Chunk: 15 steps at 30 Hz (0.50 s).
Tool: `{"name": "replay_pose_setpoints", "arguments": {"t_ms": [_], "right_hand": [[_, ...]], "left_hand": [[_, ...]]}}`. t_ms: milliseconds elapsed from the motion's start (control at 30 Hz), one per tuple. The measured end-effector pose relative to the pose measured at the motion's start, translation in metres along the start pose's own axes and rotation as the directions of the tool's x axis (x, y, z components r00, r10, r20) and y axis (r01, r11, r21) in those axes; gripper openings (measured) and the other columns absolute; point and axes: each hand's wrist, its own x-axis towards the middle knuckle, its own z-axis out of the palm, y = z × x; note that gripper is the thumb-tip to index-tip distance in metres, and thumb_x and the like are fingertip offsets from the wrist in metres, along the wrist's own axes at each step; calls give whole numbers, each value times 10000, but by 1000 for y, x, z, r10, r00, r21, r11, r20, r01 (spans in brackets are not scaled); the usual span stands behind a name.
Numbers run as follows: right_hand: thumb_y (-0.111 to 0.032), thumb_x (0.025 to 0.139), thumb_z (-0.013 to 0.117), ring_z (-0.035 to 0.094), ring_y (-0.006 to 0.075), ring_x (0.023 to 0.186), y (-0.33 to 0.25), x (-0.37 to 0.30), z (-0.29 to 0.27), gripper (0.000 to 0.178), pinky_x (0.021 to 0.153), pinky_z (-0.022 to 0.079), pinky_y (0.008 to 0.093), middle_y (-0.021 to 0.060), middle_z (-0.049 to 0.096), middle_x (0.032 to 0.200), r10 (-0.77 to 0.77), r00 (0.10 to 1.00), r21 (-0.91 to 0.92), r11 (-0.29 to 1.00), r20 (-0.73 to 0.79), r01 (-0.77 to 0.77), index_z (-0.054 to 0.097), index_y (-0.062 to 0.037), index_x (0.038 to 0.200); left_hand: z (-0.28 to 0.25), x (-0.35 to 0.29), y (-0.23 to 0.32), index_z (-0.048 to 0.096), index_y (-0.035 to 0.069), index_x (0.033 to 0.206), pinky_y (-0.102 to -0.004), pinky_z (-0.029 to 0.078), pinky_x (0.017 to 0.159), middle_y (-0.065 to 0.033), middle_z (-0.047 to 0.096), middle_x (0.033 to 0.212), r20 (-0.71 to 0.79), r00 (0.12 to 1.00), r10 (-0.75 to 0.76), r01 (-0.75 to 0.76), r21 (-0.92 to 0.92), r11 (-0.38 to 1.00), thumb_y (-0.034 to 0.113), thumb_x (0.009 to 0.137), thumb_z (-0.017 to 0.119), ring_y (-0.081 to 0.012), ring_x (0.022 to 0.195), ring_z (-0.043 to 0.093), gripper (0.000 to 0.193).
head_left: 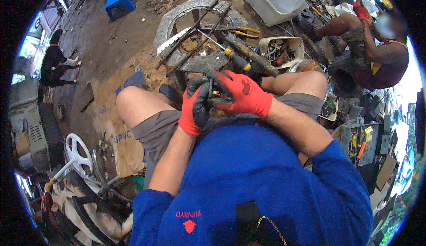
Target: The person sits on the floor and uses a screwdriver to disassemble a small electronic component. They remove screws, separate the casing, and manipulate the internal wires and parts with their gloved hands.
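Observation:
My left hand (195,106), in a red glove with dark grey palm and fingers, is closed on one side of a small dark strip-like piece (211,88). From the other side my right hand (244,94), gloved alike, pinches the same piece. Its kind cannot be made out, since the fingers cover most of it. Both hands meet above my lap, between my knees. Just beyond them lies a tool with a yellow and black handle (240,61) and a long thin shaft. Long-handled orange-gripped cutters or pliers (247,32) rest farther off.
Ahead stands a round metal frame (166,28) with dark bars across it. A scrap-filled tub (298,46), a white bin (266,8) and a blue box (119,4) surround it. Another person (379,53) sits at right. A black dog (55,62) is at left, near a white wheel (71,145).

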Motion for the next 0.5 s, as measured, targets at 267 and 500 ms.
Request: {"name": "replay_pose_setpoints", "arguments": {"t_ms": [267, 500], "right_hand": [[-361, 825, 709, 619, 346, 1083, -2, 11, 6, 636, 937, 486, 392, 205, 610, 1221, 251, 953, 347, 920, -169, -180, 499, -43, 1333], [-279, 985, 527, 622, 207, 1053, 45, 2, 35, 361, 941, 455, 340, 150, 674, 1136, 240, 965, 418, 892, -106, -176, 609, -17, 1219]], "left_hand": [[-9, 8, 13, 551, 71, 1188, -300, 509, 790, -32, 597, 1049, 20, 979, -203, 203, 15, 979, 250, 972, 573, -132, 922, 582, 281], [-10, 9, -1, 497, 6, 1285, -340, 423, 1002, -137, 553, 1197, 152, 891, 428, -399, 714, 576, 46, 786, 726, -244, 1148, 545, 550]]}}
